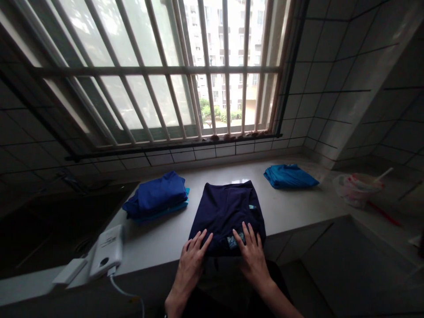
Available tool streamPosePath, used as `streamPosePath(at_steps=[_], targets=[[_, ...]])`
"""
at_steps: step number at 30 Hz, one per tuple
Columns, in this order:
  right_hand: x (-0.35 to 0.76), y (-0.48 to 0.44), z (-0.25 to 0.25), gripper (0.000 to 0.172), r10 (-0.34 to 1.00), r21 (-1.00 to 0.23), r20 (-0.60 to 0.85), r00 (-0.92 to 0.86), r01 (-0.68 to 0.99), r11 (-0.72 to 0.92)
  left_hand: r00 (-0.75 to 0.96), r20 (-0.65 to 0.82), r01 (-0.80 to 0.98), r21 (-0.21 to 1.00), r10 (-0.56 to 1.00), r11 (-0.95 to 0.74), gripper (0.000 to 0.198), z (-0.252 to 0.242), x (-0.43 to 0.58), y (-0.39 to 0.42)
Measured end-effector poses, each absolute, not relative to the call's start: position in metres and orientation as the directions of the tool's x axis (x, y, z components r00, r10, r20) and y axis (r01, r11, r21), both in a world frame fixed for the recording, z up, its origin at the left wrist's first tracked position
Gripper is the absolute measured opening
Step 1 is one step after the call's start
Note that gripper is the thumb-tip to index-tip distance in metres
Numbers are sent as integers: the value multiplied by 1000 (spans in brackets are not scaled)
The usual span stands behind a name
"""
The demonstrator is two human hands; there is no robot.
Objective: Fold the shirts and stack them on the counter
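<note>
A folded navy garment point(225, 212) lies on the pale countertop point(155, 249), with a small patterned patch showing near its front edge. My left hand point(192, 263) rests flat on the garment's front left, its fingers spread. My right hand point(252, 258) lies flat on the front right, also spread, close to the patch. Neither hand grips anything. To the left sits a folded blue stack point(155, 195) with a teal layer beneath it. A folded teal garment point(288, 176) lies farther back on the right.
A barred window point(149, 70) and tiled walls rise behind the counter. A dark sink point(56, 229) lies at left, with a white corded device point(106, 251) on the counter near it. A plastic bag point(357, 190) with a straw stands at right.
</note>
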State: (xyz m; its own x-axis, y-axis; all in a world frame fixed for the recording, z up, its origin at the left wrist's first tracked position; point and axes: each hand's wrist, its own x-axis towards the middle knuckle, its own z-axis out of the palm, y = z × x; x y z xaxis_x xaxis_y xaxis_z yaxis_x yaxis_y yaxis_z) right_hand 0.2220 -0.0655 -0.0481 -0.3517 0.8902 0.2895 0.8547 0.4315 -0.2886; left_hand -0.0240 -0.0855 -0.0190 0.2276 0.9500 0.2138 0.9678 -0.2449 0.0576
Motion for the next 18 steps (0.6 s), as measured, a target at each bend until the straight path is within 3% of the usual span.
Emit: streamPosePath(at_steps=[3,6,10,13,15,18], targets=[[228,-55,-54,85,866,-274,360,-346,849,453,266,144,956,88,953,-280,74,-12,-32,-83],[251,-48,-36,81,807,-324,365,-464,749,578,278,85,938,189,957,-290,64,0,-42,-90],[288,-34,13,67,774,-501,306,-555,597,626,241,125,878,396,963,-271,57,30,-54,-95],[300,-3,55,64,777,-656,235,-583,495,570,183,233,840,468,955,-275,46,67,-50,-75],[296,23,79,61,818,-662,245,-520,527,533,102,272,866,449,957,-219,39,87,-42,-49],[275,48,92,53,871,-567,455,-184,695,443,-61,421,939,332,905,-92,41,92,-25,-6]])
